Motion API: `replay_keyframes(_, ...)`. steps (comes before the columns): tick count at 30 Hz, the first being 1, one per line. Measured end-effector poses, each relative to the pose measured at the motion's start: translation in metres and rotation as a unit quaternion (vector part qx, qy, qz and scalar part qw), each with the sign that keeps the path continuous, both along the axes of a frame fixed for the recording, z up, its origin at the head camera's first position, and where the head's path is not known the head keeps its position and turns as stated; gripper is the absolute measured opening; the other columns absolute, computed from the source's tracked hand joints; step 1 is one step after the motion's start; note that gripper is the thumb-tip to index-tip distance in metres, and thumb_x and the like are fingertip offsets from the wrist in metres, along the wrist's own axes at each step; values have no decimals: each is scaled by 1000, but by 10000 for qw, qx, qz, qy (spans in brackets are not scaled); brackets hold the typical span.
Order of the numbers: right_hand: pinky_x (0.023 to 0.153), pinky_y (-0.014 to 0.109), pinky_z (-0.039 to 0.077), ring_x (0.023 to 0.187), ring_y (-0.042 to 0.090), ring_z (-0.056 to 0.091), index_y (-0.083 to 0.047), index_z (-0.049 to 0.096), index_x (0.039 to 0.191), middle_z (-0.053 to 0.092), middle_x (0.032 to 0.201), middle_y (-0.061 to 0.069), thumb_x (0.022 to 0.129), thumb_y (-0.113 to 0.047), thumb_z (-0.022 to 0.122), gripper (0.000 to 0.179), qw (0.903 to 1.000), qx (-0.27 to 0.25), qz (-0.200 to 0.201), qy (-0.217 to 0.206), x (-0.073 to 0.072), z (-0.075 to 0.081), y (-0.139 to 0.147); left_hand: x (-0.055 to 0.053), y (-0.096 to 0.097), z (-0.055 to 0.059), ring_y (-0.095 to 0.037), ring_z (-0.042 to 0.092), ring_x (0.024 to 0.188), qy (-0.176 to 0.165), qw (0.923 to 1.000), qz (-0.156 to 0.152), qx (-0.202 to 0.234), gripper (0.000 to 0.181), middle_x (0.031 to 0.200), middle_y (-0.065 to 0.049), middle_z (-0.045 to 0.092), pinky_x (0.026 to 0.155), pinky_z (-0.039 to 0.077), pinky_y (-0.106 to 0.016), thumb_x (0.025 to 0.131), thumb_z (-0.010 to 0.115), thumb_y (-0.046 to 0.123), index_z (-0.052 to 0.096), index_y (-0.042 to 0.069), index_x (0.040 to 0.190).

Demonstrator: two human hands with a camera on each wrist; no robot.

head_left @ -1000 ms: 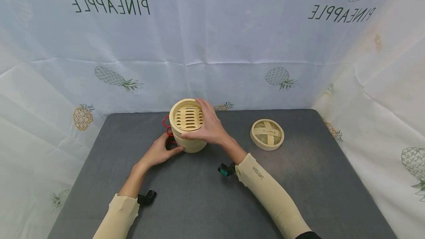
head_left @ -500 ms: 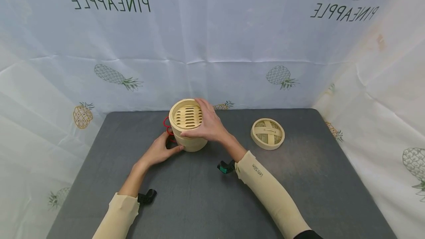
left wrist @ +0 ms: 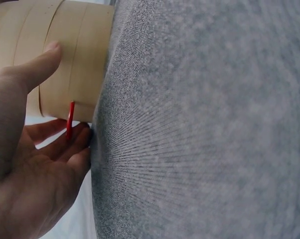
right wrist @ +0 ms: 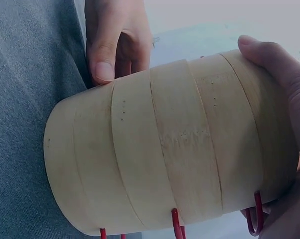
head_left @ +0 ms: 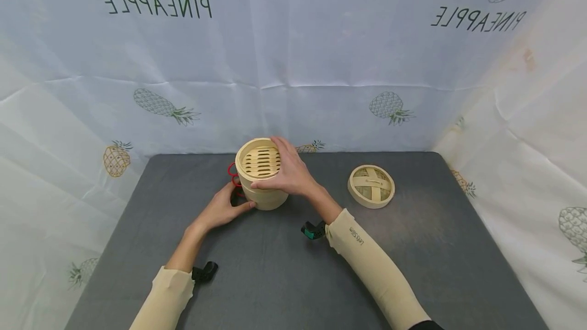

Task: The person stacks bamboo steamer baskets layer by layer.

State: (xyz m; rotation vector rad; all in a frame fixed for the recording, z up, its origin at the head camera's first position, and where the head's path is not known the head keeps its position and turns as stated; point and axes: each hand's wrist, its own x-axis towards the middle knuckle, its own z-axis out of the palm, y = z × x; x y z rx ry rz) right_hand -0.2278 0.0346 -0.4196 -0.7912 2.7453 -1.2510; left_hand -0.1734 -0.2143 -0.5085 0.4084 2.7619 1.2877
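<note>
A stack of round bamboo steamer baskets (head_left: 269,200) stands on the grey table, its slatted top tier (head_left: 260,163) facing up without a cover. My right hand (head_left: 292,173) grips the top tier from the right, thumb in front and fingers over the far rim. Low on the left side, my left hand (head_left: 221,209) holds the bottom of the stack, its thumb on the front wall. Red loop handles stick out on the left; one red loop (left wrist: 70,122) hangs by the left fingers in the left wrist view. In the right wrist view the stacked steamer walls (right wrist: 135,144) meet with thin seams.
A woven bamboo lid (head_left: 370,186) with a crossed strap lies on the table to the right. The dark grey table (head_left: 275,279) ends at a back edge just behind the stack. White pineapple-print cloth (head_left: 321,55) hangs behind and at both sides.
</note>
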Motion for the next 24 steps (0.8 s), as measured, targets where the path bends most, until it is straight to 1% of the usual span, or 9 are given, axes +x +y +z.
replay_keyframes(7,124,67,42,164,32,33,-20,24,173,29,178,8,71,-58,95,130,9999,136,8,-53,0,2,-1,0,-2,-2,-35,67,130,4,10000,7,43,74,150,-15,63,112,54,-58,98,83,36,48,11,159)
replay_keyframes(11,126,68,39,167,33,29,-22,20,175,24,181,7,73,-59,94,131,9998,170,89,-57,0,2,1,-1,-2,-1,-34,68,128,26,10000,4,79,71,147,-14,65,111,55,-57,98,83,35,50,11,156)
replay_keyframes(13,128,70,36,169,34,25,-22,17,175,21,182,8,74,-62,92,132,9997,164,157,-46,-1,2,2,-1,-2,0,-33,68,128,21,10000,5,87,70,146,-13,66,111,55,-56,97,84,34,51,11,155)
replay_keyframes(14,128,70,34,169,34,23,-22,16,176,19,183,8,74,-66,90,134,9997,153,193,-32,-1,1,3,-1,-2,0,-33,68,128,22,10000,2,87,70,146,-13,66,111,55,-56,98,83,34,51,11,155)
replay_keyframes(16,129,72,32,170,35,20,-22,14,176,17,184,10,72,-83,83,139,9996,117,251,12,-1,0,4,-1,-2,0,-33,68,128,37,10000,5,67,70,145,-13,66,111,55,-56,97,83,34,51,11,155)
replay_keyframes(18,130,73,30,171,36,18,-22,14,176,16,184,10,66,-100,71,146,9996,74,266,82,-1,-1,5,-1,-1,0,-34,67,129,54,10000,-3,43,71,146,-14,65,112,54,-56,97,84,34,51,10,155)
replay_keyframes(20,130,73,29,171,36,17,-23,13,176,16,184,10,59,-111,57,153,9996,20,250,138,0,-1,7,-1,-1,0,-34,67,129,92,10000,-6,29,71,146,-14,65,112,54,-57,97,84,34,51,10,155)
replay_keyframes(22,130,74,28,171,36,17,-24,14,176,17,184,10,56,-115,50,156,9996,-80,216,191,2,0,9,0,-1,1,-35,66,130,113,9999,-10,19,72,146,-15,65,113,53,-57,97,84,34,50,10,156)
replay_keyframes(24,130,74,27,171,36,18,-24,15,176,19,183,10,57,-114,52,154,9993,-208,185,241,5,3,13,0,-1,1,-35,66,130,138,9999,-13,30,72,146,-15,65,113,53,-57,97,84,33,50,9,156)
